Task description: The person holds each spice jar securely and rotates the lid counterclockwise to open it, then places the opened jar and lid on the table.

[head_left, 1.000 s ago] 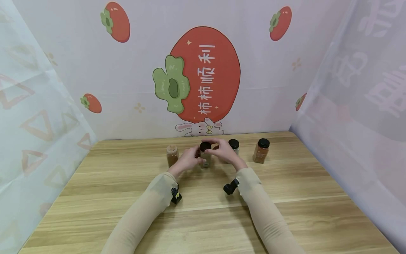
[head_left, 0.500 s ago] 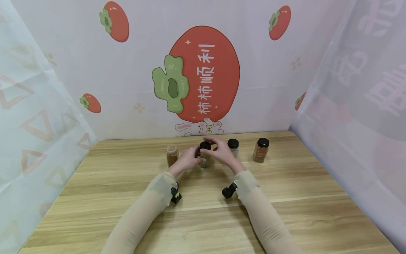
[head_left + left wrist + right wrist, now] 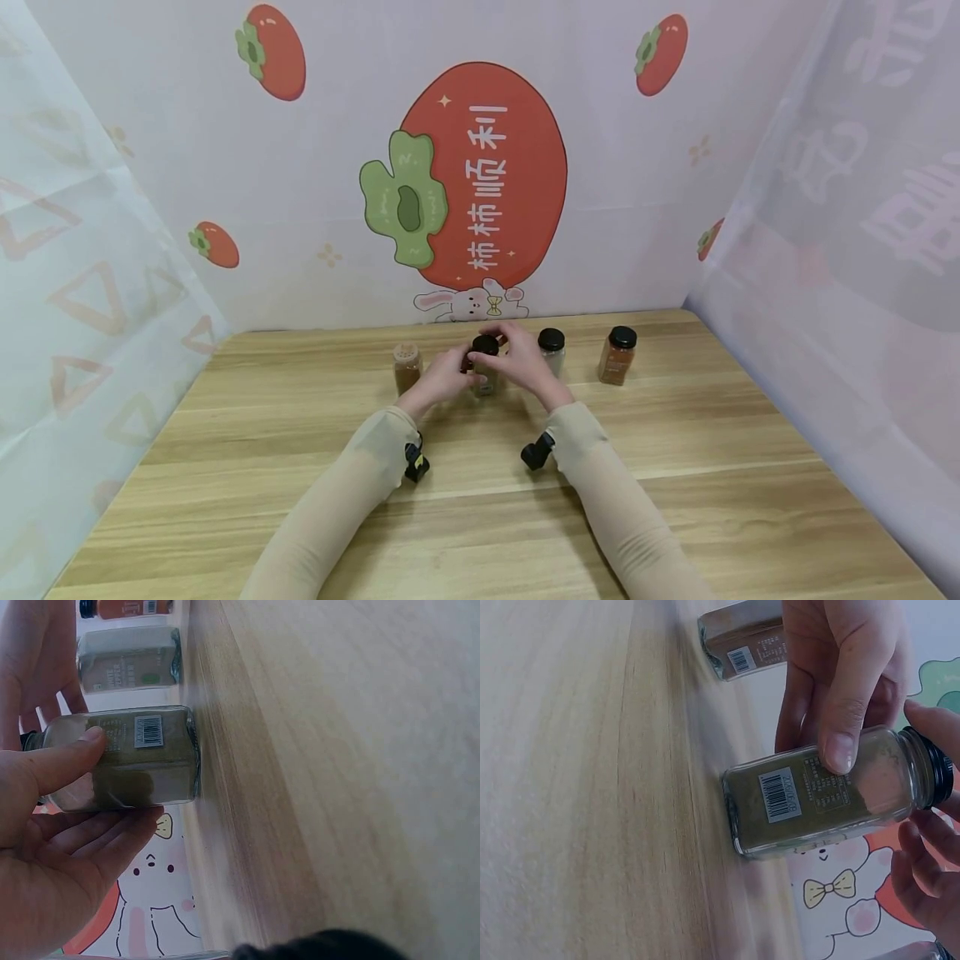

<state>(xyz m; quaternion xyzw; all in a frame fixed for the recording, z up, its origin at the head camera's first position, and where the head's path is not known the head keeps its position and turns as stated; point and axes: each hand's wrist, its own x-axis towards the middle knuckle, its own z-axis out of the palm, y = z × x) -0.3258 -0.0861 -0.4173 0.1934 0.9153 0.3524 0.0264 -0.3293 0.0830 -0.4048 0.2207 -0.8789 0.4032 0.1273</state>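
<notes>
The olive-powder jar [image 3: 825, 796] stood upright, its base on or barely above the table [image 3: 480, 517]; the pictures did not settle which. Its black cap [image 3: 934, 769] was in place, and a barcode label [image 3: 780, 796] showed on the side facing the person.

The left hand [image 3: 444, 377] held the glass, thumb across the front and fingers around the far side. That low grip probably served to steady the body while leaving the top free. The right hand [image 3: 523, 360] had its thumb and fingers curled around the cap, a hold that seemed suited to turning or lifting it. The jar thus lay between the two hands, its glass within the left and its cap within the right.

Just left of the olive-powder jar, past the left hand, stood a brown-powder jar [image 3: 407, 369] with a pale, perforated top. Near it on the right, partly hidden by the right hand, was a pale-powder jar [image 3: 553, 353], black-capped; farther right stood an orange-powder jar [image 3: 617, 360], also black-capped. The spacing likely gave the fingers room around each one. Behind the olive-powder jar hung a backdrop [image 3: 330, 167] printed with persimmons and a rabbit.
</notes>
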